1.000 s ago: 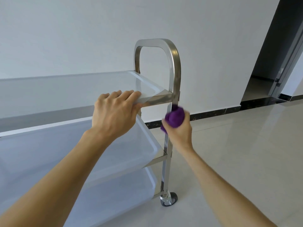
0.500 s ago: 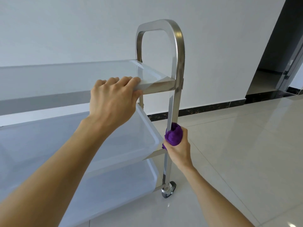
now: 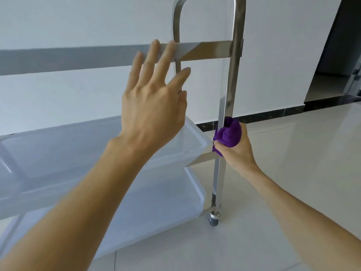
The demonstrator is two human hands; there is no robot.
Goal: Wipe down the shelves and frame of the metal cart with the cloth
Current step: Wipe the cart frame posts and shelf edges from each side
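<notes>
Cloth: a purple cloth (image 3: 227, 136) is bunched in the right hand (image 3: 237, 151), right of centre in the frame, and is pressed against the cart's near post (image 3: 227, 94).
Right hand: the fingers are closed around the cloth, which is wrapped partly round the post just above the middle shelf's corner bracket (image 3: 201, 158).
Left hand: the left hand (image 3: 154, 106) is held open at centre frame, fingers spread, in front of the top rail (image 3: 205, 50); whether the fingertips touch the rail cannot be told.
Cart: the cart (image 3: 235, 26) fills the left and centre; two pale shelf trays (image 3: 97, 153) lie lower left, and a caster (image 3: 214, 219) stands on the tiled floor at lower centre.
Step in hand: the post is judged to be under wiping at mid height.
Done: nothing in view proves which parts are already clean; no streaks or damp marks can be made out.
Left: the post's lower stretch down to the caster, the far post at upper centre, the handle loop and the shelves are judged still to need checking or wiping.
</notes>
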